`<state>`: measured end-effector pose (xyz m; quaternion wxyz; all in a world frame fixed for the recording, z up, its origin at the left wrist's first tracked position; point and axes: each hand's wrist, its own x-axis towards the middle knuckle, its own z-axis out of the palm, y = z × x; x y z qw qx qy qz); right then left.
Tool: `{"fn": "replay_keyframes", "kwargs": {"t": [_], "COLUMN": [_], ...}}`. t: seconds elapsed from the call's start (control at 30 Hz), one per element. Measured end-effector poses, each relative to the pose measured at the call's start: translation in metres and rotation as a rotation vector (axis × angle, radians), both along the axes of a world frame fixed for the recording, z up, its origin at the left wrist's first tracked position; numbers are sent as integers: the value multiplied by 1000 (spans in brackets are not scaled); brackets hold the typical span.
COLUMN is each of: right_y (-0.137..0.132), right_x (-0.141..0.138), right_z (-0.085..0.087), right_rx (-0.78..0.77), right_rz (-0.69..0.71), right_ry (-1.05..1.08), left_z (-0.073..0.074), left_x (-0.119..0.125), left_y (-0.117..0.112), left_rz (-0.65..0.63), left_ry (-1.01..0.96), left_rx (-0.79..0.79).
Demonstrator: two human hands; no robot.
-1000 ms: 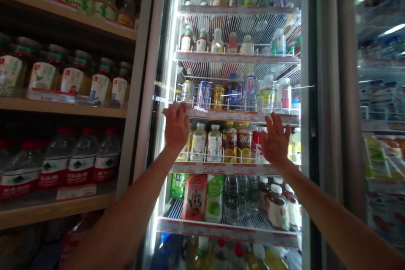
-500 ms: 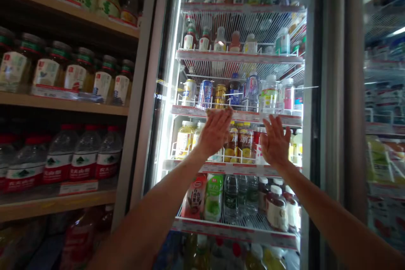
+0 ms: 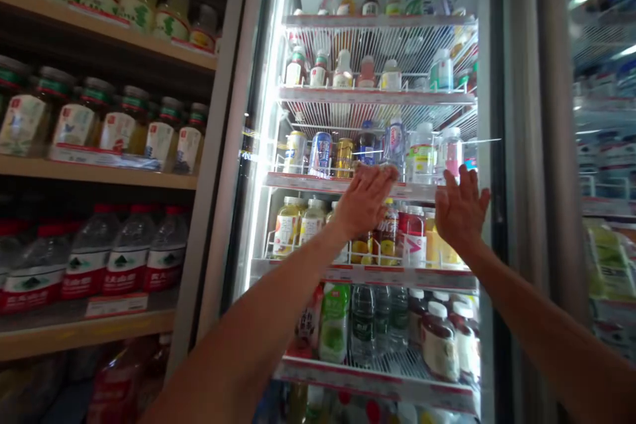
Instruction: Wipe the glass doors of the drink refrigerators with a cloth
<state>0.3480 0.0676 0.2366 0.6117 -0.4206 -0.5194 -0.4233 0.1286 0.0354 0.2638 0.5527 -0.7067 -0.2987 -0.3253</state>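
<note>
My left hand (image 3: 365,202) lies flat with fingers stretched out against the glass door (image 3: 377,146) of a lit drinks fridge, level with the shelf of cans (image 3: 320,154). My right hand (image 3: 461,211) is also open, fingers spread, pressed on the glass near the door's right edge (image 3: 484,146). Neither hand holds anything. Behind the glass stand several bottles (image 3: 412,238) on white wire shelves (image 3: 372,96).
Wooden shelves (image 3: 99,172) at the left carry jars with white labels (image 3: 116,127) and clear water bottles with red labels (image 3: 124,255). A second fridge door (image 3: 603,165) with reflections stands at the right. A metal frame post (image 3: 546,146) separates the two fridges.
My left hand has slid right from the door's left side to its middle. My right hand has shifted right and slightly up toward the door's right edge. The view has panned a little.
</note>
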Motion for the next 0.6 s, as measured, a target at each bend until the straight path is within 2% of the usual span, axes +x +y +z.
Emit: {"fn": "replay_keyframes", "kwargs": {"t": [0.07,0.13,0.23,0.3,0.37,0.4,0.47,0.57,0.6], "right_y": [-1,-2,0,2,4,6,7,3,0], "right_x": [1,3,4,4,3,3,3,3,3], "right_z": [-2,-3,-3,-4,-4,-4,-3,0,1], "right_rx": [7,6,4,11,17,17,16,-33,-77], "right_rz": [-3,-3,5,9,9,9,12,10,0], "right_ry": [-25,-38,-36,-28,-22,-22,-16,-3,0], "left_z": [5,15,33,41,41,39,30,15,11], "left_x": [-1,-25,-75,-94,-89,-78,-47,-4,5], "left_y": [-1,-2,-4,-5,-5,-6,-6,-6,-5], "left_rz": [-15,-35,-72,-102,-109,-102,-82,-114,-140], "left_ry": [139,59,-375,-718,-949,-966,-770,-148,-2], "left_rx": [-7,19,132,224,264,250,164,-39,-93]}}
